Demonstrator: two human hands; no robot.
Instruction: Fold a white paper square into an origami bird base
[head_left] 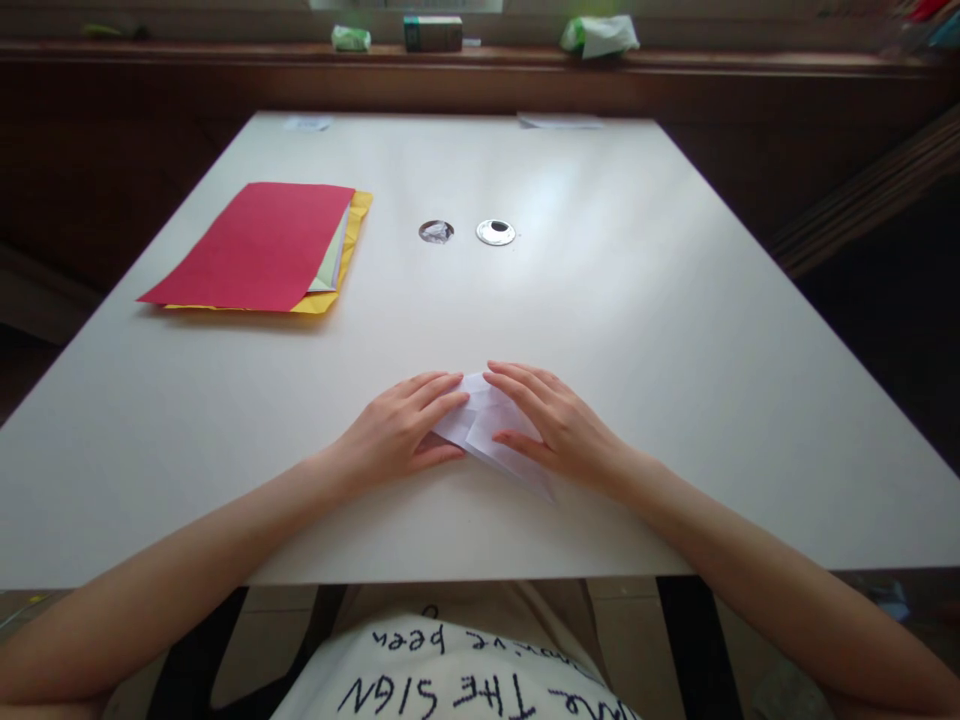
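A small folded piece of white paper (480, 425) lies on the white table (600, 330) near its front edge. My left hand (401, 425) rests on the paper's left side, fingers stretched flat and pressing down on it. My right hand (551, 420) lies over the paper's right side, fingers also extended, thumb against the fold. Part of the paper is hidden under both hands.
A stack of coloured sheets (262, 245), red on top with pale green and yellow beneath, lies at the left. Two round cable holes (465, 232) sit mid-table. Paper slips lie at the far edge. A ledge behind holds a box (433, 33) and crumpled items.
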